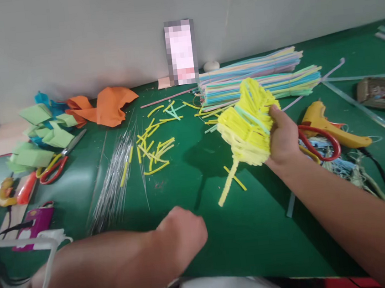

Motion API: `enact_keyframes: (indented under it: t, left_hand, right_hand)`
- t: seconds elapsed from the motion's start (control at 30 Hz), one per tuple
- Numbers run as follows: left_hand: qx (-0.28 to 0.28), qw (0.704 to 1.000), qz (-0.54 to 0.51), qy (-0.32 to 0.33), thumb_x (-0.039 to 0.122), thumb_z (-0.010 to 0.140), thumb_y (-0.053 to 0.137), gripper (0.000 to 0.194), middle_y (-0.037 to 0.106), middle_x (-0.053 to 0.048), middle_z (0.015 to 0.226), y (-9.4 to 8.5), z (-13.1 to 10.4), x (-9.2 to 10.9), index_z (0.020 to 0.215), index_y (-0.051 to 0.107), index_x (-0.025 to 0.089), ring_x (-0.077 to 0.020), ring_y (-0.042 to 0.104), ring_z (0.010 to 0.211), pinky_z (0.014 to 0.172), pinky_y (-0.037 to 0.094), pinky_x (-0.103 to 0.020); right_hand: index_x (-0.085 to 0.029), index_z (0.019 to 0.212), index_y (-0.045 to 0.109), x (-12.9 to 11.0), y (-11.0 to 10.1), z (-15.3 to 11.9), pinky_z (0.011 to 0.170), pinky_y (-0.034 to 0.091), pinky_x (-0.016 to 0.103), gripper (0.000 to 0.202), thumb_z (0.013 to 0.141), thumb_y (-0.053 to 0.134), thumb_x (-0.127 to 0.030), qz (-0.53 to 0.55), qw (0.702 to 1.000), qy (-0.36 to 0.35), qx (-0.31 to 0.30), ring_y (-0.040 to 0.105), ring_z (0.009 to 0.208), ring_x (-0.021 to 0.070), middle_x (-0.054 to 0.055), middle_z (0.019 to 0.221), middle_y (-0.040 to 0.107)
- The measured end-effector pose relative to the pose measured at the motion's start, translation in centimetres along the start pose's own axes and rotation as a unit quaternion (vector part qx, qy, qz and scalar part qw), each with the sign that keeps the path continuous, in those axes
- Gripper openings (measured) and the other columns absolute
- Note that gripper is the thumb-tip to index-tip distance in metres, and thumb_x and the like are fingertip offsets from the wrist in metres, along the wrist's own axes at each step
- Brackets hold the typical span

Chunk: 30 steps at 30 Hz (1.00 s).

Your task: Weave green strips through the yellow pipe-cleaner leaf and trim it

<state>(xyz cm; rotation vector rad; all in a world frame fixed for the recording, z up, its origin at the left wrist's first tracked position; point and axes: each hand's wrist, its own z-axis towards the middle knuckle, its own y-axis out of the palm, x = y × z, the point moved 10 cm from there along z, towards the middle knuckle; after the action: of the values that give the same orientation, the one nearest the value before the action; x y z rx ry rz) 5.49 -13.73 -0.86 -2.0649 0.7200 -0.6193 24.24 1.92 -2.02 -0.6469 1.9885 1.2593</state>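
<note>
My right hand is closed round the right edge of a fuzzy yellow piece, a leaf-like shape made of bent pipe cleaners with a thin wrapped stem pointing down-left. A pale green strip crosses its middle. Below and to the left, my left hand is curled into a blurred fist above the table; its fingertips are hidden, so whatever it may hold cannot be seen. Cut yellow pipe-cleaner pieces are scattered beyond it. One short yellow piece lies under the stem.
Pipe-cleaner bundles lie near the wall, beside a propped phone. Thin wires spread left of centre. Red-handled scissors, orange paper and green paper are at left. A yellow glue gun and more scissors sit right.
</note>
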Motion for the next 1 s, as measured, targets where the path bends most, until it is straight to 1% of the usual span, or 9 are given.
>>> enact_keyframes:
  t: [0.13, 0.3, 0.4, 0.53, 0.63, 0.73, 0.83, 0.93, 1.0]
  left_hand:
    - [-0.044, 0.99, 0.071, -0.114, 0.006, 0.073, 0.053, 0.034, 0.071, -0.015, 0.074, -3.7, 2.2, -7.7, 0.103, 0.068, 0.01, -0.0283, 0.07, 0.07, 0.058, 0.05, -0.032]
    - [0.097, 0.947, 0.108, -0.288, 0.011, 0.082, 0.045, 0.031, 0.07, -0.018, 0.088, -10.0, 3.3, -16.2, 0.107, 0.064, 0.01, -0.0296, 0.069, 0.08, 0.066, 0.051, -0.036]
    - [0.17, 0.959, 0.098, -0.203, 0.019, 0.088, 0.044, 0.027, 0.068, -0.015, 0.101, -11.2, 4.3, -12.4, 0.107, 0.061, 0.013, -0.0276, 0.068, 0.088, 0.067, 0.05, -0.034]
    - [0.171, 0.971, 0.055, 0.159, 0.036, 0.093, 0.046, 0.03, 0.065, -0.008, 0.094, -8.2, 6.4, 0.3, 0.117, 0.057, 0.02, -0.0176, 0.065, 0.075, 0.058, 0.045, -0.026]
    - [0.194, 0.95, 0.105, 0.222, 0.021, 0.096, 0.037, 0.025, 0.064, -0.008, 0.087, -6.7, 7.5, 2.9, 0.097, 0.061, 0.017, -0.016, 0.061, 0.066, 0.055, 0.042, -0.028]
    - [0.173, 0.966, 0.112, 0.154, 0.015, 0.091, 0.04, 0.022, 0.064, -0.01, 0.084, -7.0, 9.1, -0.4, 0.099, 0.061, 0.015, -0.0181, 0.063, 0.067, 0.055, 0.041, -0.027]
    - [0.155, 0.983, 0.082, -0.047, 0.012, 0.087, 0.042, 0.027, 0.066, -0.013, 0.091, -9.0, 9.3, -8.1, 0.106, 0.061, 0.012, -0.0231, 0.066, 0.074, 0.059, 0.044, -0.03]
    - [0.218, 0.95, 0.028, -0.22, 0.018, 0.088, 0.046, 0.024, 0.067, -0.018, 0.1, -11.8, 7.4, -14.3, 0.102, 0.064, 0.01, -0.0281, 0.066, 0.09, 0.072, 0.048, -0.035]
    - [0.306, 0.922, -0.125, -0.202, 0.033, 0.09, 0.052, 0.026, 0.069, -0.013, 0.1, -13.3, 6.6, -15.3, 0.101, 0.066, 0.014, -0.0246, 0.065, 0.091, 0.078, 0.049, -0.034]
  right_hand:
    - [-0.019, 0.108, 0.067, -0.3, 0.1, 0.0, 0.088, 0.054, 0.043, 0.036, 0.083, 0.056, -0.043, 0.014, 1.0, -0.003, -0.004, 0.067, 0.1, 0.0267, 0.008, 0.1, 0.073]
    - [-0.02, 0.102, 0.069, -0.8, -0.5, 0.4, 0.084, 0.055, 0.041, 0.03, 0.081, 0.056, -0.038, 0.028, 1.0, -0.008, 0.006, 0.067, 0.094, 0.0253, 0.007, 0.1, 0.073]
    - [-0.019, 0.098, 0.07, -0.9, -1.1, 0.8, 0.074, 0.055, 0.038, 0.03, 0.083, 0.054, -0.04, 0.011, 1.0, -0.004, 0.004, 0.066, 0.076, 0.0217, 0.006, 0.091, 0.072]
    - [-0.019, 0.09, 0.07, -0.9, -1.2, 1.1, 0.065, 0.054, 0.035, 0.029, 0.083, 0.054, -0.042, -0.004, 1.0, 0.002, -0.007, 0.057, 0.055, 0.017, 0.005, 0.075, 0.068]
    - [-0.018, 0.098, 0.07, -0.9, -0.9, 1.0, 0.072, 0.056, 0.038, 0.031, 0.084, 0.053, -0.04, 0.005, 1.0, 0.001, -0.014, 0.063, 0.066, 0.0201, 0.006, 0.084, 0.071]
    - [-0.021, 0.108, 0.067, -0.4, -0.4, 0.8, 0.083, 0.055, 0.042, 0.035, 0.082, 0.054, -0.04, 0.015, 1.0, 0.008, -0.022, 0.068, 0.087, 0.0249, 0.006, 0.098, 0.073]
    - [-0.021, 0.109, 0.066, 0.2, -0.1, 0.8, 0.087, 0.054, 0.044, 0.037, 0.08, 0.057, -0.044, 0.006, 0.999, 0.017, -0.028, 0.068, 0.093, 0.0267, 0.007, 0.099, 0.073]
    - [-0.02, 0.107, 0.066, 0.5, -0.2, 1.0, 0.084, 0.055, 0.045, 0.039, 0.079, 0.058, -0.046, -0.011, 0.999, 0.002, -0.03, 0.068, 0.092, 0.0278, 0.007, 0.092, 0.074]
    - [-0.02, 0.104, 0.067, 0.0, -0.3, 1.2, 0.081, 0.056, 0.044, 0.038, 0.078, 0.059, -0.047, -0.051, 0.997, -0.044, -0.032, 0.069, 0.091, 0.0278, 0.007, 0.088, 0.073]
